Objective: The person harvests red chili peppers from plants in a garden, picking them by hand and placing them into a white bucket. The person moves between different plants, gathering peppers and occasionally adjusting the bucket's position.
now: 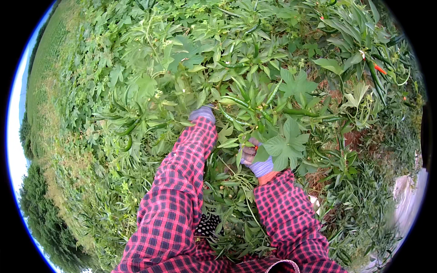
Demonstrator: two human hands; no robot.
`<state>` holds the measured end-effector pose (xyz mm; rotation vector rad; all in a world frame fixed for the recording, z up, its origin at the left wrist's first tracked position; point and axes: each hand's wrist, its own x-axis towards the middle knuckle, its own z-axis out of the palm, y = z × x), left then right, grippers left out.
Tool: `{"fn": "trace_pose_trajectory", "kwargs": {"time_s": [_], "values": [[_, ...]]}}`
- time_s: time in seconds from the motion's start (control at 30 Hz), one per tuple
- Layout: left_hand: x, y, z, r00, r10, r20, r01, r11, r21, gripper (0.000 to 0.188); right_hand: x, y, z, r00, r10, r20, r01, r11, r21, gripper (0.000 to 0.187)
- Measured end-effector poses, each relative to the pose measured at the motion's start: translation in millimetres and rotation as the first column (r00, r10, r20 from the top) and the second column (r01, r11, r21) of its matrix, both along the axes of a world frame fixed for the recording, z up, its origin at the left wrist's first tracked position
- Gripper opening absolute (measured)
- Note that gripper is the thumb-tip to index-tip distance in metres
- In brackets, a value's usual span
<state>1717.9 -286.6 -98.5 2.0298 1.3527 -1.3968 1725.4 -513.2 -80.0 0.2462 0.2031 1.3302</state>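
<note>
Both my hands wear pale lavender-grey gloves and reach in among chilli pepper plants. My left hand (pixel 203 113) is pushed into the leaves, which hide its fingers. Just right of it hang long green chilli peppers (pixel 236 101). My right hand (pixel 256 159) is lower and nearer to me, its fingers curled in. A small red-orange spot shows at those fingers, too little to name. A broad lobed leaf (pixel 287 143) lies beside and partly over the right hand.
More green chilli peppers (pixel 129 129) hang at the left. A red chilli pepper (pixel 379 69) shows at the upper right. Dense leafy growth surrounds both arms. Whitish sheeting (pixel 407 200) lies at the right edge, and trees (pixel 45 218) stand at the far left.
</note>
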Motion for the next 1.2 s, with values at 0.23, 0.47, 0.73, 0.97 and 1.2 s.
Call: {"fn": "trace_pose_trajectory", "kwargs": {"time_s": [0.23, 0.47, 0.73, 0.97, 1.2], "values": [[-23, -5, -24, 0.939, -0.302, 0.166, 0.3, 0.953, 0.038, 0.047, -10, -3, -26, 0.993, -0.083, -0.088, 0.085, 0.996, 0.017, 0.031], [-17, 2, -28, 0.97, -0.2, 0.141, 0.205, 0.979, -0.018, 0.048, 1, -4, 23, 0.999, 0.04, 0.005, -0.026, 0.743, -0.669, 0.027], [-20, 12, -31, 0.975, -0.184, 0.126, 0.192, 0.98, -0.052, 0.05, -1, -15, 4, 0.988, 0.148, -0.043, -0.15, 0.856, -0.494, 0.022], [-14, 1, -37, 0.974, -0.221, 0.052, 0.224, 0.973, -0.063, 0.051, -19, -25, -7, 0.988, 0.139, -0.067, -0.141, 0.638, -0.757, 0.027], [-34, 3, -48, 0.994, -0.051, 0.1, 0.066, 0.986, -0.152, 0.052, -7, -10, 18, 0.986, 0.169, -0.007, -0.134, 0.757, -0.639, 0.018]]}}
